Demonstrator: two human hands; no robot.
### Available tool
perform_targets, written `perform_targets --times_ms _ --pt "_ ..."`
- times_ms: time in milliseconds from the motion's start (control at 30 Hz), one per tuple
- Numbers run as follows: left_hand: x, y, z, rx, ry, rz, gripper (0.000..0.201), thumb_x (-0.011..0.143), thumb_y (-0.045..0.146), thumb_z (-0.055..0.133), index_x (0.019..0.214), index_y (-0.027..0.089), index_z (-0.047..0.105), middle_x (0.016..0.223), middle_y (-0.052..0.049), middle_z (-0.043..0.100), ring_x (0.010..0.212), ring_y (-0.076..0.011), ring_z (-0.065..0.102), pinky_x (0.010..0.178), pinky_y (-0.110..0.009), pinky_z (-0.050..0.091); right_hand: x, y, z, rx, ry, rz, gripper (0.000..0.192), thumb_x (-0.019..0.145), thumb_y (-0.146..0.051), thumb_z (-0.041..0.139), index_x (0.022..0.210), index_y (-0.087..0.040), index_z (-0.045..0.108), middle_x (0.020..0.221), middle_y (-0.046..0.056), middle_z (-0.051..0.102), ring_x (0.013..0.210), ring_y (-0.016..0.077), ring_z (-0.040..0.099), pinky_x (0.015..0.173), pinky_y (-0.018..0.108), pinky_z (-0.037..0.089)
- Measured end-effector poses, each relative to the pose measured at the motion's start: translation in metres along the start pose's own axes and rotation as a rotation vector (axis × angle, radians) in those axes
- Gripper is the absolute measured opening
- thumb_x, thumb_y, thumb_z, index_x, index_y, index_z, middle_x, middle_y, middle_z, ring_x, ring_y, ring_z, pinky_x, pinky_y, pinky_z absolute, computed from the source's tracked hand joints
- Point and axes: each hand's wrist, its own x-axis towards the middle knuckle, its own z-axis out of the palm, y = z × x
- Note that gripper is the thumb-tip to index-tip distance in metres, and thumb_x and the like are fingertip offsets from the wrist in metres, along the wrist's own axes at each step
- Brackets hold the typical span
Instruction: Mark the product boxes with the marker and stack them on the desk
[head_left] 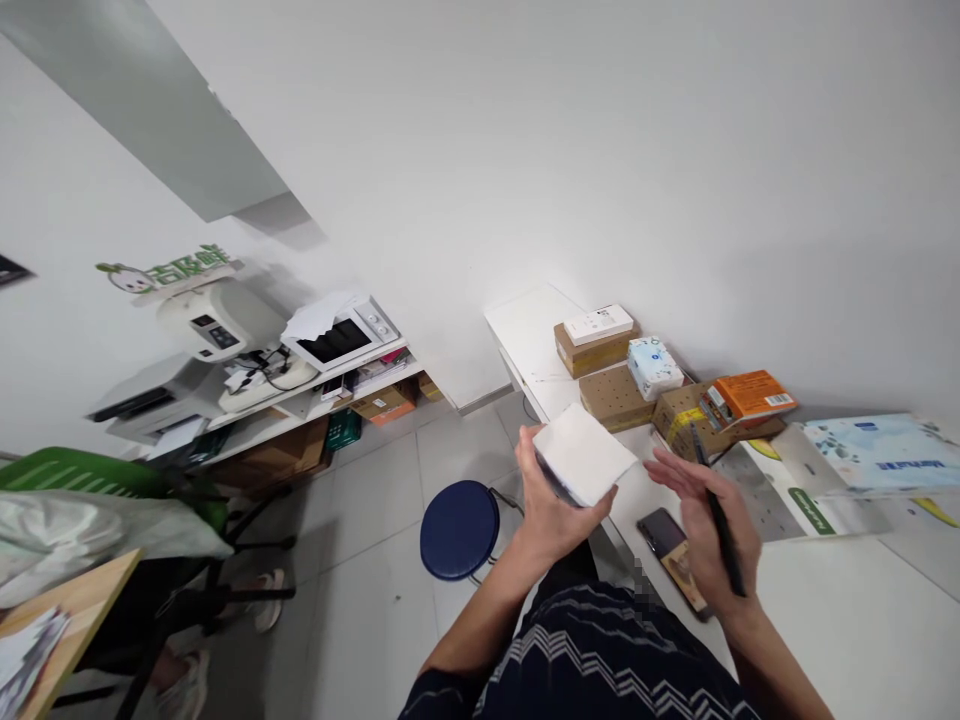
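Observation:
My left hand (546,505) grips a flat white square box (582,452) by its near edge and holds it tilted above the edge of the white table (847,610). My right hand (705,520) is just right of the box, fingers stretched toward it, with a black pen (718,515) held between thumb and palm. A dark phone (671,550) lies on the table under my right hand.
Cardboard boxes (615,395), a tissue pack (654,365) and an orange box (750,395) sit at the table's back by the wall. A blue round stool (459,528) stands on the floor. Shelves with a microwave (346,335) and printer line the left; a green chair (97,480) stands nearer.

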Motion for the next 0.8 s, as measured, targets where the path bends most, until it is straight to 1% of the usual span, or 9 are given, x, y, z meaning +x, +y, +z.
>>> perform_targets --times_ms 67,133,200,267,333,433,567,700,800 --pt "-0.002 0.006 0.004 0.044 0.03 -0.026 0.13 0.065 0.042 0.087 0.158 0.025 -0.003 0.134 -0.018 0.043 0.121 -0.0353 0.05 0.099 -0.053 0.047 -0.001 -0.012 0.016 0.023 -0.13 -0.127 0.062 0.09 -0.041 0.066 0.145 -0.024 0.042 0.149 0.019 0.051 0.133 0.0331 0.055 0.103 0.054 0.052" --pt "-0.006 0.009 0.009 0.111 0.066 0.003 0.128 0.065 0.041 0.086 0.158 0.025 -0.001 0.134 -0.019 0.041 0.12 -0.0367 0.049 0.097 -0.055 0.047 0.0 -0.017 0.031 -0.054 -0.144 -0.161 0.082 0.083 -0.038 0.076 0.151 -0.025 0.032 0.154 0.02 0.043 0.139 0.0339 0.048 0.106 0.055 0.049" --pt "-0.009 0.01 0.011 0.163 0.089 0.067 0.122 0.068 0.035 0.084 0.158 0.024 0.002 0.135 -0.019 0.04 0.12 -0.0377 0.046 0.098 -0.058 0.045 0.003 -0.016 0.042 -0.154 -0.078 -0.143 0.084 0.081 -0.034 0.079 0.15 -0.025 0.033 0.149 0.018 0.048 0.135 0.0326 0.051 0.105 0.053 0.05" --pt "-0.012 0.009 0.01 0.152 0.06 0.109 0.117 0.071 0.029 0.081 0.158 0.024 0.003 0.136 -0.019 0.039 0.122 -0.0376 0.045 0.101 -0.06 0.043 0.008 -0.013 0.044 -0.197 -0.036 -0.117 0.077 0.081 -0.034 0.078 0.147 -0.024 0.038 0.143 0.016 0.052 0.13 0.0314 0.055 0.102 0.051 0.052" --pt "-0.011 0.005 0.002 0.062 -0.06 0.081 0.12 0.072 0.03 0.08 0.159 0.025 -0.002 0.136 -0.019 0.04 0.124 -0.0366 0.045 0.102 -0.058 0.043 0.013 -0.009 0.038 -0.218 -0.047 -0.091 0.071 0.081 -0.036 0.077 0.143 -0.024 0.043 0.139 0.015 0.055 0.125 0.0308 0.058 0.1 0.05 0.053" --pt "-0.002 -0.004 -0.017 -0.115 -0.303 -0.097 0.13 0.068 0.041 0.087 0.159 0.03 -0.006 0.142 -0.018 0.04 0.132 -0.0368 0.045 0.106 -0.057 0.043 0.02 -0.009 0.019 -0.262 -0.147 -0.081 0.067 0.081 -0.04 0.077 0.139 -0.024 0.047 0.135 0.014 0.058 0.122 0.0307 0.06 0.101 0.049 0.052" --pt "0.016 -0.011 -0.04 -0.292 -0.529 -0.271 0.132 0.059 0.049 0.092 0.159 0.033 0.008 0.156 -0.019 0.033 0.142 -0.0408 0.039 0.111 -0.06 0.039 0.023 -0.02 -0.002 -0.306 -0.356 -0.105 0.069 0.08 -0.041 0.078 0.14 -0.026 0.047 0.137 0.012 0.06 0.123 0.0292 0.061 0.1 0.044 0.053" --pt "0.025 -0.001 -0.048 -0.503 -0.654 -0.338 0.118 0.057 0.046 0.093 0.154 0.032 0.028 0.148 -0.016 0.047 0.128 -0.0376 0.054 0.104 -0.054 0.048 0.021 -0.032 -0.007 -0.298 -0.445 -0.095 0.07 0.081 -0.042 0.078 0.142 -0.028 0.046 0.138 0.011 0.061 0.119 0.0278 0.064 0.096 0.04 0.056" --pt "0.025 0.008 -0.047 -0.55 -0.645 -0.409 0.094 0.06 0.043 0.091 0.14 0.029 0.044 0.131 -0.012 0.058 0.116 -0.0323 0.06 0.096 -0.047 0.052 0.021 -0.035 -0.009 -0.256 -0.459 -0.107 0.073 0.082 -0.044 0.078 0.144 -0.029 0.044 0.138 0.011 0.061 0.12 0.0281 0.064 0.097 0.041 0.055"
